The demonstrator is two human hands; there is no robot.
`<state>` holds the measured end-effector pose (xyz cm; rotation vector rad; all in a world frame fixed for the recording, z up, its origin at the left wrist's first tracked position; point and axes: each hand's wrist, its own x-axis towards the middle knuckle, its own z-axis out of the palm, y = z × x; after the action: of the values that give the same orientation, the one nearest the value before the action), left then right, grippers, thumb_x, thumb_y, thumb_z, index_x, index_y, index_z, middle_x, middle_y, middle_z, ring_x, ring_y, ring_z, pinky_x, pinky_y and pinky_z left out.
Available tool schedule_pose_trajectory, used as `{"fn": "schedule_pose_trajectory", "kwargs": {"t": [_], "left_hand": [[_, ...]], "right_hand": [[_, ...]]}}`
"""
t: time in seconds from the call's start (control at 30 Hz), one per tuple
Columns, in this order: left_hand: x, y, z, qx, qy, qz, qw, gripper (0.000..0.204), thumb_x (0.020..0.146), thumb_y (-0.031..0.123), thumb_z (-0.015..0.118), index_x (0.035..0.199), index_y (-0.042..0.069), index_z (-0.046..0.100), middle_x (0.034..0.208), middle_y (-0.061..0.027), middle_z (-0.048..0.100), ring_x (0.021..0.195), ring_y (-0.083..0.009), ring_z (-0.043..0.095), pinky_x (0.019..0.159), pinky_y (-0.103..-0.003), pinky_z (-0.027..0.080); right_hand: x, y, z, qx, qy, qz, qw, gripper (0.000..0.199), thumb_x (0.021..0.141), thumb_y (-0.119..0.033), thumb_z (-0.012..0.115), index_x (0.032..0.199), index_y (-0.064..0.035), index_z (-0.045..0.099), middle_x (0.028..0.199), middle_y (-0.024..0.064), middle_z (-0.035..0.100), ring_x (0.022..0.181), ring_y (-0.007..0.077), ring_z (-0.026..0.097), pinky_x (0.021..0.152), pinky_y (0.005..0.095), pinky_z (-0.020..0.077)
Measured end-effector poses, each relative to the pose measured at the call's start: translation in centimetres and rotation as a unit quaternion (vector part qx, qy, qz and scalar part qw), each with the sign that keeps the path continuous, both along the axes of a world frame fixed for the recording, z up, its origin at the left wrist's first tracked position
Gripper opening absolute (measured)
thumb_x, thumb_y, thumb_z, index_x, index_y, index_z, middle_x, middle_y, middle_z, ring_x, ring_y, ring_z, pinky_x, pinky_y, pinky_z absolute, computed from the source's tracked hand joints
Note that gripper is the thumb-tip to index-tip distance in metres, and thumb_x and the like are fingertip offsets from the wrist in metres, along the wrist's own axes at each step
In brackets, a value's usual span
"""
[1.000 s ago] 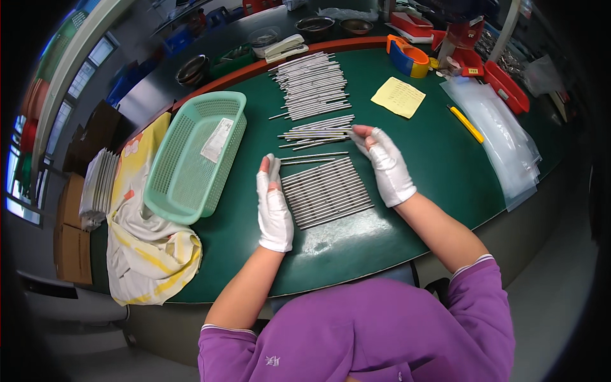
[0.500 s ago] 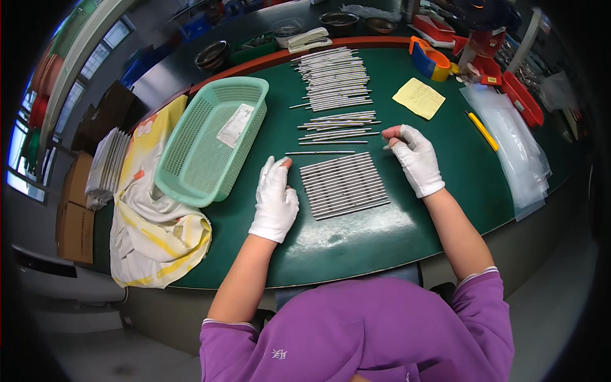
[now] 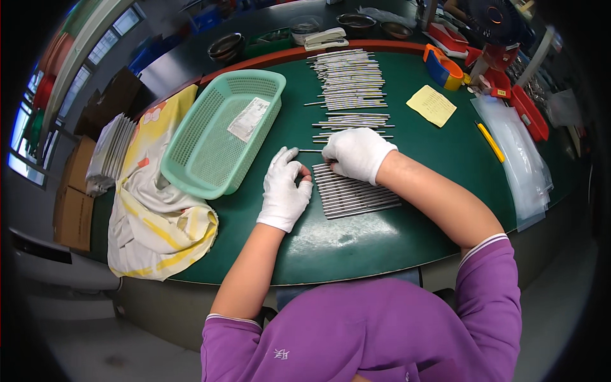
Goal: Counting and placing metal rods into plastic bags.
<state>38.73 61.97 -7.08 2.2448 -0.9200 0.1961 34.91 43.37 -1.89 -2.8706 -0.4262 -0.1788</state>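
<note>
On the green table, a flat block of slim metal rods (image 3: 361,198) lies side by side in front of me. My right hand (image 3: 361,153), in a white glove, is over the far left part of this block. Its fingers are bent together, and whatever they pinch is hidden. A single loose rod (image 3: 310,151) runs from beside my left fingertips to under the right hand. My gloved left hand (image 3: 285,194) rests left of the block, thumb apart from its outstretched fingers. Beyond lie a small group of rods (image 3: 356,120) and a larger pile (image 3: 349,77).
A pale green plastic basket (image 3: 170,167) containing a white label stands left, beside a yellow-and-white cloth (image 3: 162,248). To the right are a yellow note (image 3: 431,106), a yellow cutter-like tool (image 3: 490,141), clear plastic bags (image 3: 522,172) and a tape dispenser (image 3: 443,67). Bowls (image 3: 356,23) stand behind the red edge.
My right hand has swung left from the block's right side to its far left part, fingers now bent together. My left hand has shifted slightly, its fingertips by the loose rod's end.
</note>
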Motion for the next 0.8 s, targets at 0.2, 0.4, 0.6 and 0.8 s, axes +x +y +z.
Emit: {"fn": "schedule_pose_trajectory", "kwargs": {"t": [0.2, 0.4, 0.6, 0.8], "left_hand": [[0.3, 0.1, 0.1, 0.007, 0.001, -0.012, 1.000, 0.011, 0.069, 0.003, 0.066, 0.079, 0.005, 0.062, 0.124, -0.0186, 0.053, 0.123, -0.0352, 0.043, 0.103, -0.040, 0.035], [0.2, 0.3, 0.3, 0.005, 0.010, -0.013, 1.000, 0.013, 0.069, 0.004, 0.067, 0.081, 0.005, 0.063, 0.126, -0.0181, 0.052, 0.124, -0.0347, 0.042, 0.103, -0.040, 0.034], [0.6, 0.3, 0.3, 0.012, 0.014, -0.031, 0.999, 0.017, 0.070, 0.005, 0.067, 0.086, 0.009, 0.065, 0.127, -0.0168, 0.050, 0.125, -0.0351, 0.040, 0.104, -0.041, 0.034], [1.1, 0.0, 0.2, 0.033, -0.028, -0.052, 0.998, 0.017, 0.072, 0.008, 0.064, 0.088, 0.014, 0.067, 0.124, -0.0117, 0.053, 0.123, -0.0359, 0.041, 0.103, -0.045, 0.033]], "right_hand": [[2.8, 0.9, 1.1, -0.149, 0.114, -0.010, 0.982, 0.020, 0.071, -0.011, 0.062, 0.087, -0.0035, 0.069, 0.089, 0.0163, 0.067, 0.086, 0.0301, 0.066, 0.073, 0.0384, 0.0528], [3.8, 1.7, 2.6, -0.176, 0.213, -0.032, 0.960, 0.025, 0.069, -0.017, 0.064, 0.090, -0.0045, 0.071, 0.093, 0.0158, 0.067, 0.088, 0.0292, 0.066, 0.075, 0.0372, 0.0530], [3.1, -0.2, 1.4, -0.127, 0.083, 0.047, 0.987, 0.021, 0.073, -0.015, 0.061, 0.089, -0.0025, 0.063, 0.083, 0.0165, 0.065, 0.081, 0.0323, 0.064, 0.073, 0.0396, 0.0516], [-0.9, -1.4, 0.3, 0.077, 0.024, 0.056, 0.995, 0.018, 0.081, -0.019, 0.058, 0.092, -0.0065, 0.052, 0.081, 0.0146, 0.061, 0.077, 0.0338, 0.061, 0.067, 0.0420, 0.0494]]}}
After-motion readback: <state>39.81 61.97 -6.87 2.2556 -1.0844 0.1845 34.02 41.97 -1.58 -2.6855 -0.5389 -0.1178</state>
